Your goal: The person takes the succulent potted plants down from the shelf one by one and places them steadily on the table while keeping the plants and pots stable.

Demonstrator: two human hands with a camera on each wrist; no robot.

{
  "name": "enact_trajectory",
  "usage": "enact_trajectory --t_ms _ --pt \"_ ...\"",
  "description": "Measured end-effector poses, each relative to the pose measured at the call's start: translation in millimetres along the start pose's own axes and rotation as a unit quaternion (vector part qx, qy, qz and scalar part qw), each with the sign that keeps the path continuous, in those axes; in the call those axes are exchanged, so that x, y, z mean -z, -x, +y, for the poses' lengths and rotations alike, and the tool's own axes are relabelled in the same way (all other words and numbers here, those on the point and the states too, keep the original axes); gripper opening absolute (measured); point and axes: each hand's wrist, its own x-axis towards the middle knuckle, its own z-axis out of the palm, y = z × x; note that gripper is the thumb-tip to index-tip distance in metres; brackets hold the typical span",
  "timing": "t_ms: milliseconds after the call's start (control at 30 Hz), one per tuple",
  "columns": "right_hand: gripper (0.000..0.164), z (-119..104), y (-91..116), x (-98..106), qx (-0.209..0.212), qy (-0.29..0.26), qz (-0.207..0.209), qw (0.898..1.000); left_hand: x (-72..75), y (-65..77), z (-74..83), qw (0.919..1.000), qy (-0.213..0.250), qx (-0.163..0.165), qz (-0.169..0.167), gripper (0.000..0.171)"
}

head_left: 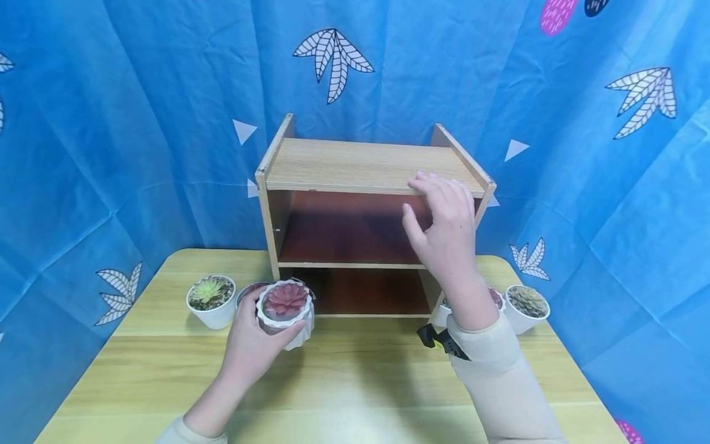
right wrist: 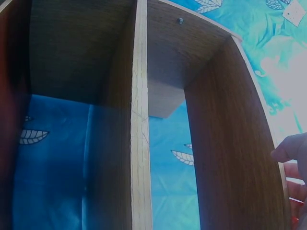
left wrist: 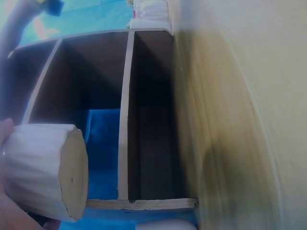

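My left hand [head_left: 248, 345] grips a white fluted pot with a dark red succulent [head_left: 286, 301], thumb on one side and fingers round the other. The left wrist view shows this pot's ribbed wall and pale flat base [left wrist: 73, 175] tipped toward the shelf. A small wooden shelf unit [head_left: 366, 163] stands at the back of the table. At its upper right front, my right hand [head_left: 448, 231] is raised with fingers extended over the top board's edge, holding nothing. In the right wrist view, its thumb [right wrist: 290, 147] lies right by that board's front edge.
A white pot with a green succulent [head_left: 212, 299] stands on the wooden table [head_left: 344, 370] at left; another pot [head_left: 249, 288] is mostly hidden behind my left hand. Right of the shelf are a white potted succulent [head_left: 526, 307] and others partly covered by my forearm. Blue patterned cloth [head_left: 183, 123] surrounds the table.
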Motion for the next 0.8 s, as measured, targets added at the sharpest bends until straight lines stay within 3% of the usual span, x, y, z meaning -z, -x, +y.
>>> enact_trajectory --t_ms 333,800 --pt "0.034 -0.4 -0.1 0.4 -0.001 0.005 -0.004 1.0 6.3 1.5 -5.0 1.0 -0.004 -0.001 0.006 0.093" --pt "0.034 0.0 0.5 0.4 0.0 0.008 -0.005 1.0 24.4 4.2 -9.6 0.999 -0.022 0.03 0.023 0.094"
